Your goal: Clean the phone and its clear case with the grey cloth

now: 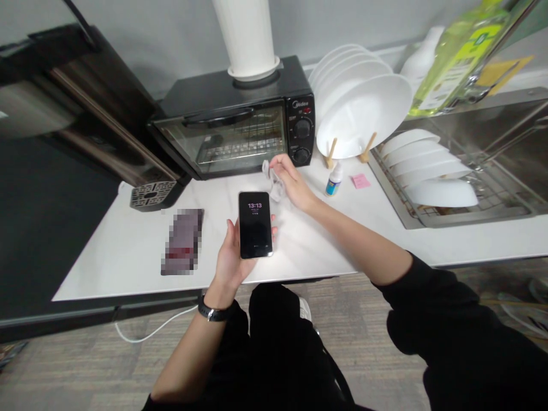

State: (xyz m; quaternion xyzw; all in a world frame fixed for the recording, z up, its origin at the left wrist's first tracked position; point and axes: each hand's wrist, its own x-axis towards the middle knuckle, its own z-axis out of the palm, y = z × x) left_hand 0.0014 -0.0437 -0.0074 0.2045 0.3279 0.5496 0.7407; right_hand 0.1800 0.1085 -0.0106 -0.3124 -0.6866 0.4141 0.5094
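Note:
A smartphone [256, 231] lies face up in my left hand [231, 260], its dark screen showing 13:13. The fingers wrap around its far side, over the near part of the counter. My right hand [291, 180] pinches a crumpled pale grey cloth [276, 185] just beyond the phone's top edge, in front of the toaster oven. Right of that hand stands a small spray bottle [333, 180] with a white cap and blue label. A pink sticky note [361, 181] lies beside the bottle. To the left is a flat pixelated item [183, 242], its kind hidden.
A black toaster oven [231, 131] stands at the back with a white pot [248, 34] on top. A drink machine [103, 125] rises at left. White plates [363, 114] lean in a wooden rack. The sink [398, 194] at right holds bowls; a green detergent bottle [458, 57] stands behind.

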